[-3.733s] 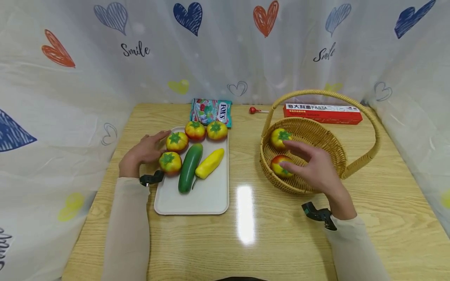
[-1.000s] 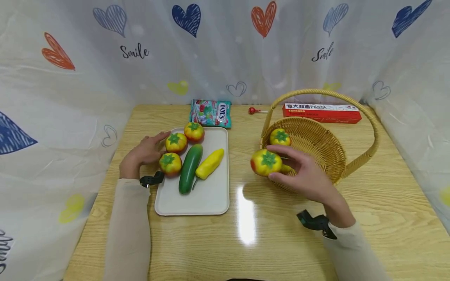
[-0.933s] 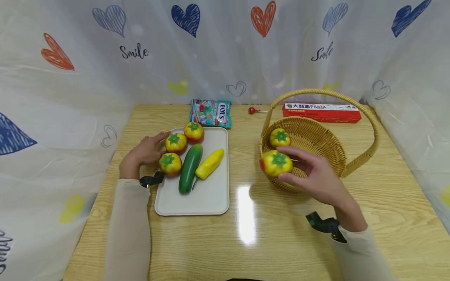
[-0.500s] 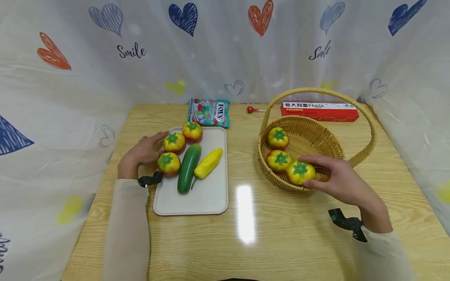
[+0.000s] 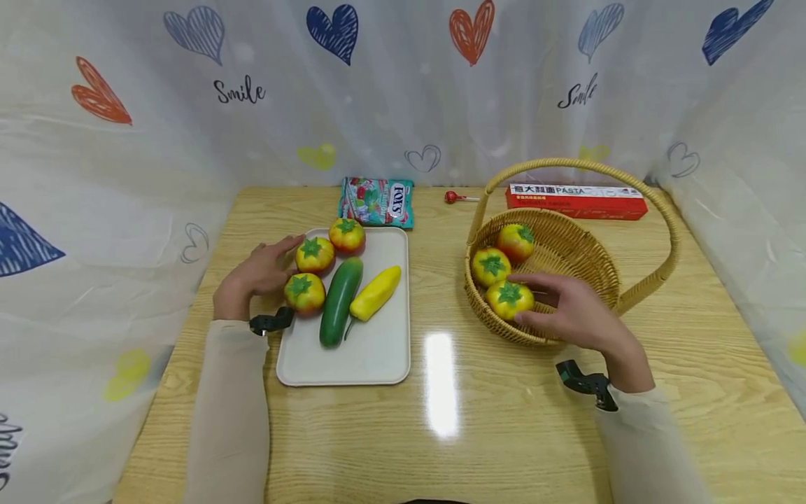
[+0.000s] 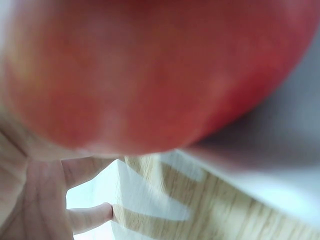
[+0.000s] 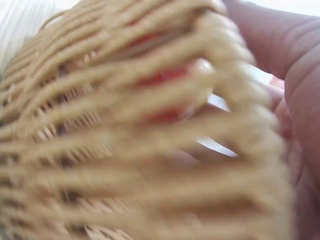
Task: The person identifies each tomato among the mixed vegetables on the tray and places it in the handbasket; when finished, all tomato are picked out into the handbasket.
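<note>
My right hand (image 5: 576, 308) reaches over the front of the wicker basket (image 5: 585, 262), its thumb and fingers around the right side of a yellow-red tomato (image 5: 510, 301) inside. Two more tomatoes lie behind it in the basket, touching one another. In the right wrist view, the blurred basket wall (image 7: 125, 150) covers most of the hand's work. At the left edge of the white tray (image 5: 378, 357), my left hand (image 5: 261, 269) lies with loose fingers beside two tomatoes (image 5: 305, 294). A red tomato side (image 6: 150, 75) fills the left wrist view above the relaxed fingers.
On the tray lie a third tomato (image 5: 347, 236), a green cucumber (image 5: 341, 301) and a yellow pepper (image 5: 376, 294). Behind stand a teal candy bag (image 5: 376, 203), a red lollipop (image 5: 451, 197) and a red pasta box (image 5: 576, 203). The basket's tall handle (image 5: 667, 259) arches over its right side.
A tomato left the tray's back right corner and came to the basket in my right hand. Since half a second ago it has moved left, and the other two shifted. My left hand stayed put.
</note>
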Available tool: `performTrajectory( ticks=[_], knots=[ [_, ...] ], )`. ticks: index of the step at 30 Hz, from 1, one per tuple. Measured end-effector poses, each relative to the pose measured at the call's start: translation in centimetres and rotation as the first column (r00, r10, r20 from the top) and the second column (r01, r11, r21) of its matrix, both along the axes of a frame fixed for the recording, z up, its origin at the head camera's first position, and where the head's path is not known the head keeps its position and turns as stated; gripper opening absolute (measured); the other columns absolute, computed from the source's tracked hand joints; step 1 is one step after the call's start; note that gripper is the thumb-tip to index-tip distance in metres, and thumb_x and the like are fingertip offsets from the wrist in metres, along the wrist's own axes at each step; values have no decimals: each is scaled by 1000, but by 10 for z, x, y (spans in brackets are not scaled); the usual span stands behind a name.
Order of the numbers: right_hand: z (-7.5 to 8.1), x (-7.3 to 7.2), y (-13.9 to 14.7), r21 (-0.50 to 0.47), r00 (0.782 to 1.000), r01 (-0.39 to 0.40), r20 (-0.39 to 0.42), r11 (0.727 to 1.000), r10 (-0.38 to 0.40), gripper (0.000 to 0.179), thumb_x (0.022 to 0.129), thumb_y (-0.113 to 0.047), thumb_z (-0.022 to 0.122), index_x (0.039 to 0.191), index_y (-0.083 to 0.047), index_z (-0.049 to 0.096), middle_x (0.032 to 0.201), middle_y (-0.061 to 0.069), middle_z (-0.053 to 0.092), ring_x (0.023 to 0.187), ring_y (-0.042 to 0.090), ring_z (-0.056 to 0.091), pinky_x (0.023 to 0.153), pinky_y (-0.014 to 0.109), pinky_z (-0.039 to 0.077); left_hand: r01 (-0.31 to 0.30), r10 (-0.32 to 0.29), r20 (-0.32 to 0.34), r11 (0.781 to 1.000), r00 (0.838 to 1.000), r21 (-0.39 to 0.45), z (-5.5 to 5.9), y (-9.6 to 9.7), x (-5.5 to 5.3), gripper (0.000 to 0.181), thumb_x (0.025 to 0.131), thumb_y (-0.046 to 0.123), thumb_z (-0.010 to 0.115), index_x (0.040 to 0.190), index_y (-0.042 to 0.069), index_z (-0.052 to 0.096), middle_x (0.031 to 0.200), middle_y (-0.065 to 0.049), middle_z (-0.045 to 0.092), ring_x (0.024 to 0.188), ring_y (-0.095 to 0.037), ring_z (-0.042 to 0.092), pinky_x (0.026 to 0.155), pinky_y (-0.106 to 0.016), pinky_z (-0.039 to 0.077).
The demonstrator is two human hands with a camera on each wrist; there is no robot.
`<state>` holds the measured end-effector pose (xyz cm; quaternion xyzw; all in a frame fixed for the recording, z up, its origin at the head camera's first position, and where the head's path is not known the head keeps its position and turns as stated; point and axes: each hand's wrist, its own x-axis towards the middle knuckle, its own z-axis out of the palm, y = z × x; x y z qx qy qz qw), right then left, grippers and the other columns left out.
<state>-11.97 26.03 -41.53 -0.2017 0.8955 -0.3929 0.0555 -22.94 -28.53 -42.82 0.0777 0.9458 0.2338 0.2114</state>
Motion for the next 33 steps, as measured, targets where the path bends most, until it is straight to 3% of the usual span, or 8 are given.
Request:
performTrajectory(
  ticks=[3,8,10,16,19,25,29,33],
  knots=[
    [-3,-5,-6,15,999,40,-6,999,-40,56,92,-16,91,144,-13,71,145,14,71,131,36,71,102,14,56,15,-15,-17,1000,1000,0,-1,-1,0,74,109,19,59,175,12,27,179,-30,20,163,-65,5,132,-78,1],
    [-3,-8,-9,41,996,81,-25,996,-80,60,91,-19,92,146,-10,69,147,16,70,136,40,68,113,47,57,22,-21,-21,1000,1000,13,-1,-1,-1,74,108,18,61,174,10,28,178,-30,22,164,-61,10,134,-74,-1],
    [-2,-6,-7,37,996,86,-26,996,-85,62,90,-18,93,146,-7,69,148,17,69,138,43,66,114,53,54,23,-22,-18,1000,1000,20,-1,0,-1,75,108,18,62,174,10,28,178,-30,22,164,-61,10,134,-73,-1],
    [2,-2,-4,9,992,122,-38,992,-122,65,90,-20,93,148,-9,67,152,14,68,135,45,68,107,8,49,25,-25,-19,1000,1000,14,-1,0,-2,74,108,19,61,174,10,29,179,-30,22,164,-61,10,134,-74,-1],
    [5,-2,-7,-26,991,113,-63,993,-114,64,91,-19,93,149,-7,67,151,15,68,133,45,69,104,0,44,27,-27,-20,1000,999,10,-1,-1,-3,74,108,19,62,174,10,29,179,-30,22,164,-61,10,134,-74,0],
    [17,-9,-35,-129,994,43,-92,991,-55,62,90,-14,92,147,-6,68,146,15,71,132,40,71,110,9,49,25,-25,-20,1000,1000,8,-1,-2,-3,74,108,21,61,174,11,28,178,-29,23,165,-60,11,135,-73,0],
    [22,-19,-68,-176,995,-21,-97,984,4,62,91,-15,92,148,-10,69,148,10,71,135,33,70,116,31,55,20,-20,-21,1000,1000,14,-1,-2,-2,74,108,20,61,174,12,29,178,-29,24,165,-61,11,135,-73,0],
    [26,-30,-105,-233,995,-76,-86,969,58,65,92,-17,91,151,-11,67,153,10,68,140,33,67,121,47,52,21,-20,-20,999,1000,29,-1,-2,-2,74,108,19,62,174,11,29,178,-29,24,165,-59,12,135,-72,-2]
  ],
)
